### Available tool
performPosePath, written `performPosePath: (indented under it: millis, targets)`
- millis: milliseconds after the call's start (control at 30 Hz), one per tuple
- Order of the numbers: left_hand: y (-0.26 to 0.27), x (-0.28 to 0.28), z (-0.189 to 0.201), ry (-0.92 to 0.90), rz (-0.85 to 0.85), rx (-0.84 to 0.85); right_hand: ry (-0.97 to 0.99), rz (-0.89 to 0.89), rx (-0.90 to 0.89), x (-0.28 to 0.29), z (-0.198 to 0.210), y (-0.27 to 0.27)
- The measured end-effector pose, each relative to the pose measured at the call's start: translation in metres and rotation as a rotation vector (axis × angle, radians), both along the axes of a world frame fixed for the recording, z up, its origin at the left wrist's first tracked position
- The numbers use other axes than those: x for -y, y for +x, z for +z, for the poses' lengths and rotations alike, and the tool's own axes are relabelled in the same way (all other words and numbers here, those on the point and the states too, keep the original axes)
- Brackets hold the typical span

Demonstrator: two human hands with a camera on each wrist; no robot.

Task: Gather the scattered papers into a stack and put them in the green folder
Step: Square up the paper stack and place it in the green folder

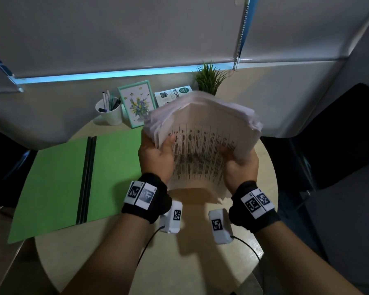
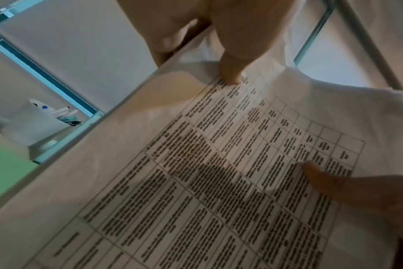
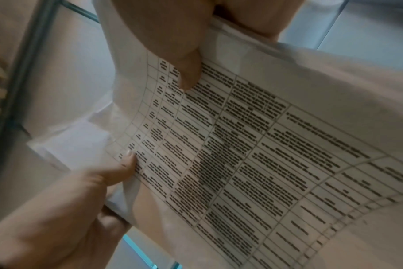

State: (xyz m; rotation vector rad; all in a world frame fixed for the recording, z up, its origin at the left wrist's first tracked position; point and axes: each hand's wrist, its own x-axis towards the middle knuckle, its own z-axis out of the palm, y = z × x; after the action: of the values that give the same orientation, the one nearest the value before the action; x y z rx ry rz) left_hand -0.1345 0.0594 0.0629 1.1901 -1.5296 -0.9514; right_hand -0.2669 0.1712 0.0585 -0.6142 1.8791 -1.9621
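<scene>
A thick stack of papers (image 1: 198, 145) stands almost upright above the round table, its front sheet printed with a table of text. My left hand (image 1: 158, 154) grips the stack's left edge, thumb on the printed face. My right hand (image 1: 239, 162) grips the right edge the same way. The sheets (image 2: 219, 172) fan unevenly at the top. In the right wrist view the printed sheet (image 3: 242, 145) curves between both thumbs. The green folder (image 1: 58, 177) lies open and flat on the table to the left of my hands, with a dark spine down its middle.
At the table's far edge stand a white cup of pens (image 1: 109, 111), a framed flower picture (image 1: 137, 102), a booklet (image 1: 173, 94) and a small green plant (image 1: 209, 77). Bare beige tabletop (image 1: 179, 262) lies near me. Dark chairs flank the table.
</scene>
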Motion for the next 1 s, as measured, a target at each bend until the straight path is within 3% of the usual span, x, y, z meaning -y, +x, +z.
performPosePath:
  millis: [133, 333, 467, 533, 633, 733, 800, 867, 933, 1000]
  targets:
    - [0.004, 0.000, 0.005, -0.021, -0.006, -0.030, -0.018, -0.010, -0.064, -0.004, 0.000, -0.006]
    - [0.017, -0.008, -0.042, 0.307, -0.125, 0.137, 0.319, 0.115, 0.112, -0.019, -0.049, -0.002]
    - [0.016, 0.001, -0.038, 0.323, -0.109, 0.133, 0.397, 0.129, 0.049, -0.010, -0.040, -0.010]
    - [0.017, 0.008, -0.033, 0.316, -0.102, 0.131, 0.463, 0.155, -0.124, -0.002, -0.026, -0.016]
    - [0.024, 0.016, -0.031, 0.334, -0.030, 0.128, 0.653, 0.229, -0.539, 0.018, 0.007, -0.024]
    - [0.034, 0.015, -0.020, 0.299, 0.250, 0.117, 0.846, 0.362, -0.934, 0.043, 0.036, -0.028]
    - [0.040, 0.007, -0.005, 0.118, 0.367, 0.160, 0.960, 0.456, -1.132, 0.055, 0.052, -0.025]
    - [0.039, -0.007, 0.014, -0.153, 0.290, 0.348, 1.059, 0.548, -1.296, 0.063, 0.063, -0.018]
    - [0.027, -0.017, 0.034, -0.412, 0.063, 0.679, 1.134, 0.618, -1.428, 0.068, 0.067, -0.009]
    - [0.007, -0.018, 0.046, -0.512, -0.190, 0.977, 1.183, 0.689, -1.537, 0.071, 0.067, 0.002]
